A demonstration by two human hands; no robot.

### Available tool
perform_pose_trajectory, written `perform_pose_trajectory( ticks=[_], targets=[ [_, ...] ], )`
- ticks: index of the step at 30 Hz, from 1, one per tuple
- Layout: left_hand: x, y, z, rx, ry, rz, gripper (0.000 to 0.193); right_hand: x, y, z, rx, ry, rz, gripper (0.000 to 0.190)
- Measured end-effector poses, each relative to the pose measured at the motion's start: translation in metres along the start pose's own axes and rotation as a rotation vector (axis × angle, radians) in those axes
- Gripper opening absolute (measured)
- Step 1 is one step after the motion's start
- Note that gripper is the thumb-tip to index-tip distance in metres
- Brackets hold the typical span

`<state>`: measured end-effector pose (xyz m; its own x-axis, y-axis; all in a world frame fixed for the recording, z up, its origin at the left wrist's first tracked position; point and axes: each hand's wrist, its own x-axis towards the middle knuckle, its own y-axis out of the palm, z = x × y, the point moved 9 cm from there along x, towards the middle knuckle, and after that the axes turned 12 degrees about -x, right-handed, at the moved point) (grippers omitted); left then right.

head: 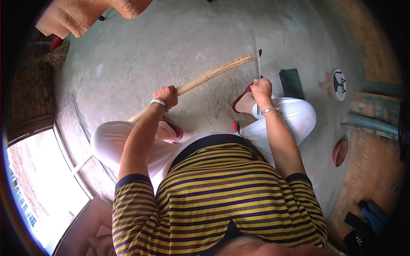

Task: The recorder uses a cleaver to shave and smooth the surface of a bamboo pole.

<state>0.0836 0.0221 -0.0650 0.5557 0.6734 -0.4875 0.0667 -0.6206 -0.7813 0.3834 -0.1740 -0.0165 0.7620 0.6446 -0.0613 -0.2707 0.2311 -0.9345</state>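
My left hand (165, 97) is closed around a long pale bamboo pole (206, 76). The pole slants from the upper right, passes behind my left leg, and shows again near the doorway. Its far end looks rough and split. In my right hand (262, 92) is a knife with a long thin blade (258, 65), partly blurred, pointing away from me. The blade crosses the pole's far end; whether it touches the bamboo I cannot tell. My fist hides most of the handle. Both hands are in front of my knees, above the concrete floor (128, 57).
A dark green sheet (292, 84) lies beyond my right knee. To its right stand a small stool (339, 84) with a cat picture and a woven basket (340, 152) by the brick wall (368, 163). A broom (58, 55) and an orange cloth (93, 14) are at upper left.
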Motion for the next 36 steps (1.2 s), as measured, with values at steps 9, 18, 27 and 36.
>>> perform_pose_trajectory(
  ticks=[9, 18, 27, 36],
  targets=[
    [-0.003, 0.001, 0.008, 0.047, -0.037, -0.001, 0.028, -0.061, 0.024, 0.088, -0.126, -0.346, 0.345, 0.015],
    [0.002, 0.005, 0.003, 0.009, 0.009, -0.019, 0.023, -0.039, 0.035, 0.049, -0.143, -0.270, 0.186, 0.024],
    [-0.002, -0.001, 0.001, -0.052, 0.017, 0.001, 0.023, -0.012, -0.004, 0.018, 0.010, -0.033, 0.008, 0.029],
    [-0.003, -0.001, 0.003, -0.055, 0.007, 0.015, 0.023, -0.060, 0.038, 0.070, -0.124, -0.348, 0.252, 0.021]
  ],
)
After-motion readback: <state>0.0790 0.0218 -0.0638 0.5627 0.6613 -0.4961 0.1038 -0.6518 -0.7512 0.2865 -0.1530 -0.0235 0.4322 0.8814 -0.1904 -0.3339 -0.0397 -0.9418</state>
